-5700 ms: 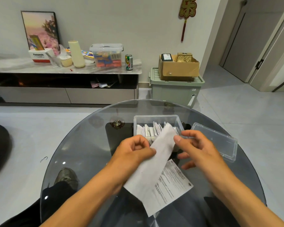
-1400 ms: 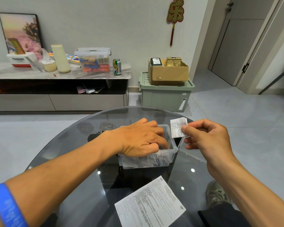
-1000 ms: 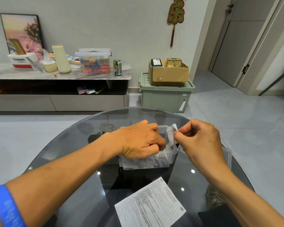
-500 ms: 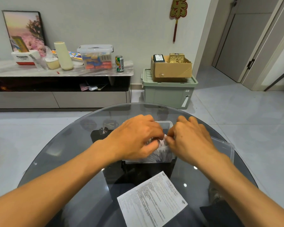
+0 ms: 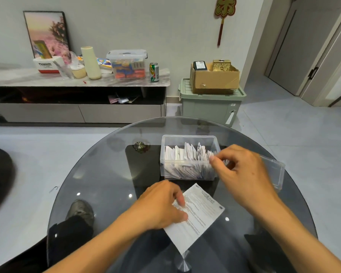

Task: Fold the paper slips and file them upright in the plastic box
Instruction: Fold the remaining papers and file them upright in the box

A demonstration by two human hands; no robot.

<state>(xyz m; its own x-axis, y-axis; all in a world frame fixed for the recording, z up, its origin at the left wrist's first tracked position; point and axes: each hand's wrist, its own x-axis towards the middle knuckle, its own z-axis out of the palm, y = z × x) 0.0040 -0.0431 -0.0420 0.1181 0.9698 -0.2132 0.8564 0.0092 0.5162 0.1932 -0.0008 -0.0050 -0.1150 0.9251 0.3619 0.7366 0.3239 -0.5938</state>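
A clear plastic box (image 5: 187, 136) stands at the middle of the round glass table, with several folded paper slips (image 5: 185, 154) filed upright in it. My right hand (image 5: 244, 174) is at the box's right end, thumb and forefinger pinched together at the rightmost slips; motion blur hides whether they grip one. In front of the box a printed paper sheet (image 5: 201, 211) lies flat and unfolded. My left hand (image 5: 159, 205) rests on its left edge, thumb and fingers closed on the paper.
The box's clear lid (image 5: 274, 174) lies to the right, partly behind my right hand. The glass table (image 5: 98, 174) shows my knee and shoe (image 5: 80, 210) through it. A low cabinet (image 5: 77, 95) and a green bin (image 5: 211, 107) with a cardboard box stand at the far wall.
The folded slip from my right hand went into the box. My left hand left the box and came down onto the printed sheet. My right hand drew back to the box's right end.
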